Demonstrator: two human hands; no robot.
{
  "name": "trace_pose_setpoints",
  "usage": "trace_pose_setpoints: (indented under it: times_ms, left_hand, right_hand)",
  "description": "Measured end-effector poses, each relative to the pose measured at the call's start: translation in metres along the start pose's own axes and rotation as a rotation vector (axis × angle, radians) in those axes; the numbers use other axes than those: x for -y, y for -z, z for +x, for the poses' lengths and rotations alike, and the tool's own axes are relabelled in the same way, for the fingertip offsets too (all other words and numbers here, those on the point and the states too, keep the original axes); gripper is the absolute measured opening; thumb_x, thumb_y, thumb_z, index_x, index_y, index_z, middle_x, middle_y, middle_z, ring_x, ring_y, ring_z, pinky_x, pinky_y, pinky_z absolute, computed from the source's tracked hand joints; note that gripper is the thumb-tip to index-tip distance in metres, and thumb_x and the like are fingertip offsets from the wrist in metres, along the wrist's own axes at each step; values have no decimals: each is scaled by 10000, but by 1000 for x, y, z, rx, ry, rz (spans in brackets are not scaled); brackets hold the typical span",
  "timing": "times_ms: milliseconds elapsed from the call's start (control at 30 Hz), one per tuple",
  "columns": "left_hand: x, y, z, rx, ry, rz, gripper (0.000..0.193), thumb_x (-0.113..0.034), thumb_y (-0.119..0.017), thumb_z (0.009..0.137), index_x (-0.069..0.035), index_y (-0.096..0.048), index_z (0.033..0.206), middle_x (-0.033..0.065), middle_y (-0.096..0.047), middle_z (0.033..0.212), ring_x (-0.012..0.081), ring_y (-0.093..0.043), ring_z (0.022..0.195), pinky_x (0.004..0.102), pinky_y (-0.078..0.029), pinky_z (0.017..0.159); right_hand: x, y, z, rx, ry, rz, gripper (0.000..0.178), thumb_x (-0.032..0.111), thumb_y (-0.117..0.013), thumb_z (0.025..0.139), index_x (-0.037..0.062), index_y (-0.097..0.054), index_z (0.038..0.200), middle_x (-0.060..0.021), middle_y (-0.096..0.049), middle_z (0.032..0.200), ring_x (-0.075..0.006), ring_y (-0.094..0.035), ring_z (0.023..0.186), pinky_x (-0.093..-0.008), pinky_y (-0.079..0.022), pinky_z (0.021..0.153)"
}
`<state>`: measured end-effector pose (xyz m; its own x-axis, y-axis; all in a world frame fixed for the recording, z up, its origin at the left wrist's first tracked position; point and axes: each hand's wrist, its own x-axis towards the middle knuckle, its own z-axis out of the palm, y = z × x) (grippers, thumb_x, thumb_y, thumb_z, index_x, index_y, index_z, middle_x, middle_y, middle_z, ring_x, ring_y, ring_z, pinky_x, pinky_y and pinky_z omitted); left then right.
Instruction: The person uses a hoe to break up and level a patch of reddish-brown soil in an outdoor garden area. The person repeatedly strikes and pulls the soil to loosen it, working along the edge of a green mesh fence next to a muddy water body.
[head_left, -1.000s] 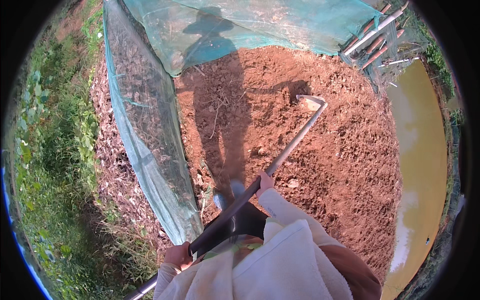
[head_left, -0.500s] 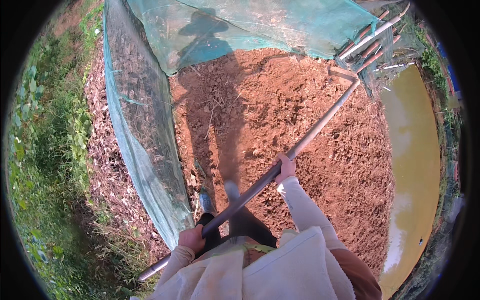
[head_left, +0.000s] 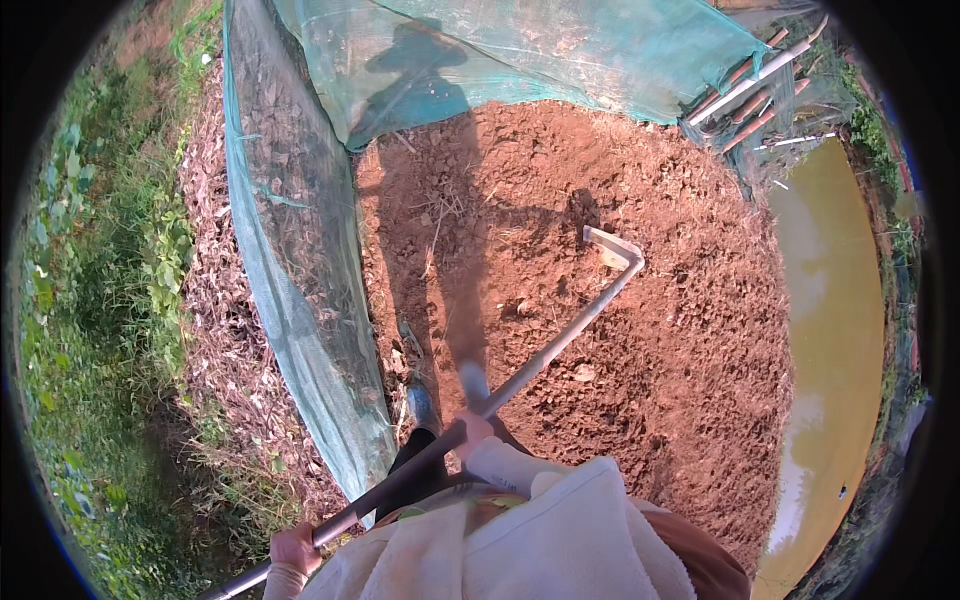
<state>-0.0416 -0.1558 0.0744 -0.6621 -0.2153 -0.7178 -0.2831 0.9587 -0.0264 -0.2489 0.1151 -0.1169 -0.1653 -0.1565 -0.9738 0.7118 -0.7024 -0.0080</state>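
Note:
Both of my hands grip a long-handled hoe (head_left: 552, 348), which slants from the lower left up toward the middle right. My left hand (head_left: 293, 549) is closed round the handle near its butt end. Further up the handle, my right hand (head_left: 475, 430) is wrapped round it, close in front of my body. The hoe's blade (head_left: 610, 244) is over the reddish-brown soil (head_left: 660, 350); whether it touches the ground I cannot tell. My boot (head_left: 421, 405) stands on the soil just left of the handle.
Green netting (head_left: 300, 280) stands along the left, and more netting (head_left: 560, 50) crosses the far side. Wooden poles (head_left: 755, 85) stick out at the far right corner. A muddy pond (head_left: 835, 330) borders the right. Weeds (head_left: 90, 300) grow beyond the left netting.
The hoe has come back toward me and to the left, its blade moving from the far right corner to mid-plot. Both hands moved down and left with the handle, still gripping it.

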Motion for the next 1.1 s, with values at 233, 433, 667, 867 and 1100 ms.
trace_pose_setpoints:
  times_ms: [233,433,667,867,1100]
  left_hand:
    - [-3,-25,29,-185,-78,46,170,-172,-648,577,-118,-522,677,79,-569,577,282,-575,530,381,-461,498]
    - [-121,19,109,-101,-230,-186,146,-199,-574,677,-100,-510,763,131,-579,617,316,-585,590,433,-455,520]
    - [-145,54,87,194,-213,-204,218,-247,-573,694,-89,-524,836,141,-594,642,332,-592,627,447,-456,582]
    - [-26,23,-4,142,27,-62,140,-219,-604,630,-120,-569,723,119,-585,608,308,-589,595,414,-460,559]
    - [32,-5,-34,-58,55,-10,112,-198,-622,591,-120,-579,658,98,-577,588,294,-583,574,389,-461,523]
  right_hand:
    - [32,-5,-17,133,92,5,115,30,-542,721,7,-446,779,-125,-462,678,-260,-484,618,-421,-441,622]
    - [204,-21,-27,226,534,-37,149,148,-570,781,89,-435,809,-59,-457,618,-205,-476,564,-402,-449,574]
    - [214,-5,46,-54,562,-129,117,76,-553,761,71,-436,756,-31,-428,576,-146,-443,481,-304,-409,454]
    - [48,21,11,14,216,7,116,66,-549,760,43,-438,787,-83,-452,615,-217,-472,540,-379,-433,541]
    - [1,15,-11,26,-70,-32,134,17,-576,719,-19,-484,809,-138,-500,697,-272,-533,654,-428,-474,613]
